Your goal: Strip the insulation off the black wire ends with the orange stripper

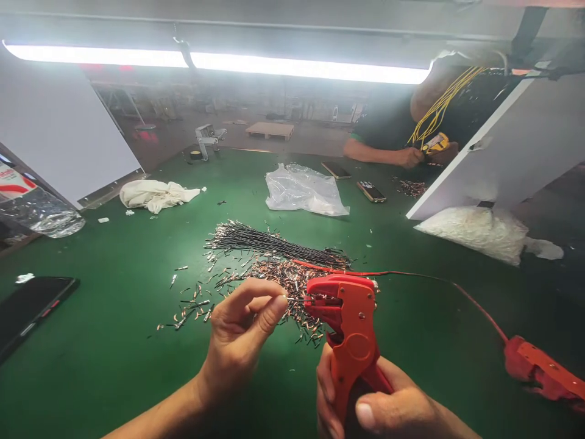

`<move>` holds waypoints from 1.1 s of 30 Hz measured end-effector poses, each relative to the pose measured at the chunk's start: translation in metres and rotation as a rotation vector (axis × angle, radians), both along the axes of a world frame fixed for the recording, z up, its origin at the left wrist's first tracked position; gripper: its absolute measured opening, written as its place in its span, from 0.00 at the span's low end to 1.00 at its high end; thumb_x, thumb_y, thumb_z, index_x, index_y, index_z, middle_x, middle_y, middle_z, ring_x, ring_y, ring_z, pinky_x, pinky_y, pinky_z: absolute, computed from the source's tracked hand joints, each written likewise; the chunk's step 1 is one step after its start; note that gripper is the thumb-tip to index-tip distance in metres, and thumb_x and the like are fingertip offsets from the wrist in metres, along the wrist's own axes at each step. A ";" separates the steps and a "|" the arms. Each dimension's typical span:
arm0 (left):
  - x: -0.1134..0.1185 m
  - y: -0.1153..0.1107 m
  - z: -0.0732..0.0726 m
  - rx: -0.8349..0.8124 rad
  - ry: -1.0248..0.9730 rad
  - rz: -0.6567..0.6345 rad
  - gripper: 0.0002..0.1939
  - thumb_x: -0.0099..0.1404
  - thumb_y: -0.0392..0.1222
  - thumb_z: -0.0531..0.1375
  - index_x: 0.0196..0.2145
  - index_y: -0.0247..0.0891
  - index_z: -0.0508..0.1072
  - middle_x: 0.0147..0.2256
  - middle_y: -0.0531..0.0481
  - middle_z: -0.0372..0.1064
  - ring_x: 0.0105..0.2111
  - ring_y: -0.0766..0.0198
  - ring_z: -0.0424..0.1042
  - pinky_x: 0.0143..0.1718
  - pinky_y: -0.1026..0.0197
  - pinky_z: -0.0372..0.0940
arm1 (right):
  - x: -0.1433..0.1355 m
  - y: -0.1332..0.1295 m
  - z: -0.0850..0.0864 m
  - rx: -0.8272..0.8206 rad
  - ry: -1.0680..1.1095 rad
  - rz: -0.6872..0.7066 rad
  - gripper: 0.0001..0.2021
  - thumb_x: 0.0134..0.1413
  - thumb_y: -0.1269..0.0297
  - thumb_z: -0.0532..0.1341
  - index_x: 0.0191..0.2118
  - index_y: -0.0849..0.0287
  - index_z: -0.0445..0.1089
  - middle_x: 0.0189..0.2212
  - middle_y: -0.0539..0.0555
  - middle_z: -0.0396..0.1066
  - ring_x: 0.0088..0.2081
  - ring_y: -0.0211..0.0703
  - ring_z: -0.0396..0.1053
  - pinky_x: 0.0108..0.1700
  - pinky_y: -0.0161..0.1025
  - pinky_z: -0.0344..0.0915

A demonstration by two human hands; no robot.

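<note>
Between thumb and forefinger, my left hand (pixel 247 326) pinches a thin black wire (pixel 298 299) by its end. The wire's other end reaches into the jaws of a red and orange wire stripper (pixel 359 317). My right hand (pixel 388 396) is wrapped around the stripper's handles, which stand upright over the table. Behind the tool lies a bundle of black wires (pixel 274 244) with metal ends at the left. In front of it spreads a pile of short wire scraps (pixel 292 277), black with copper ends, partly hidden by my left hand and the stripper.
A second red tool (pixel 548 366) lies at right, by a red cord (pixel 420 275). Around the green table (pixel 114 366) are a phone (pixel 34 308), a cloth (pixel 155 194), plastic bags (pixel 304 189) and a bottle (pixel 41 210). A co-worker (pixel 388 143) holds a yellow tool and yellow wires opposite.
</note>
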State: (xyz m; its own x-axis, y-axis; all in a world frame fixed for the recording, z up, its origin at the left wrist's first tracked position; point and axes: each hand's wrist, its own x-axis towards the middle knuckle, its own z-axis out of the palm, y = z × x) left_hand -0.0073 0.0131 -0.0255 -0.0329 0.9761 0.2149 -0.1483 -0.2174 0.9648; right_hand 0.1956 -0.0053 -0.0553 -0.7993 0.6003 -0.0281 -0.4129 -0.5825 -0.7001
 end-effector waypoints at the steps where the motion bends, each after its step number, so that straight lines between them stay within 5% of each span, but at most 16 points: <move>1: 0.000 0.000 0.000 -0.015 -0.007 -0.012 0.02 0.65 0.42 0.61 0.34 0.45 0.74 0.19 0.59 0.50 0.20 0.72 0.48 0.20 0.65 0.45 | 0.000 0.000 0.000 0.009 0.002 -0.004 0.15 0.46 0.61 0.65 0.37 0.65 0.67 0.26 0.55 0.68 0.30 0.40 0.65 0.36 0.39 0.60; 18: 0.004 0.000 -0.004 -0.065 -0.007 -0.074 0.07 0.64 0.47 0.61 0.33 0.43 0.72 0.18 0.59 0.50 0.19 0.72 0.46 0.20 0.64 0.41 | -0.003 -0.004 -0.008 -0.023 0.017 -0.018 0.13 0.49 0.59 0.66 0.33 0.64 0.66 0.20 0.50 0.64 0.24 0.36 0.63 0.32 0.38 0.61; 24: 0.005 0.001 -0.001 -0.068 -0.004 -0.060 0.08 0.63 0.47 0.62 0.32 0.42 0.72 0.19 0.58 0.54 0.19 0.72 0.47 0.19 0.65 0.41 | -0.007 -0.003 -0.010 0.030 -0.055 -0.047 0.17 0.47 0.55 0.67 0.29 0.63 0.64 0.16 0.44 0.55 0.17 0.29 0.54 0.21 0.29 0.53; 33: 0.005 0.007 -0.006 -0.177 -0.097 -0.132 0.11 0.63 0.50 0.62 0.31 0.40 0.70 0.17 0.61 0.46 0.19 0.72 0.45 0.20 0.65 0.40 | -0.012 -0.013 -0.007 0.007 -0.127 -0.144 0.18 0.47 0.54 0.67 0.26 0.62 0.62 0.17 0.45 0.55 0.18 0.28 0.51 0.20 0.29 0.48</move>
State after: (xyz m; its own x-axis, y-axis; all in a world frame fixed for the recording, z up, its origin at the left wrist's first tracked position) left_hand -0.0023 0.0197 -0.0314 0.0852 0.9955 0.0423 -0.2578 -0.0189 0.9660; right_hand 0.1841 -0.0187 -0.0624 -0.6951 0.7091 -0.1186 -0.4003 -0.5187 -0.7555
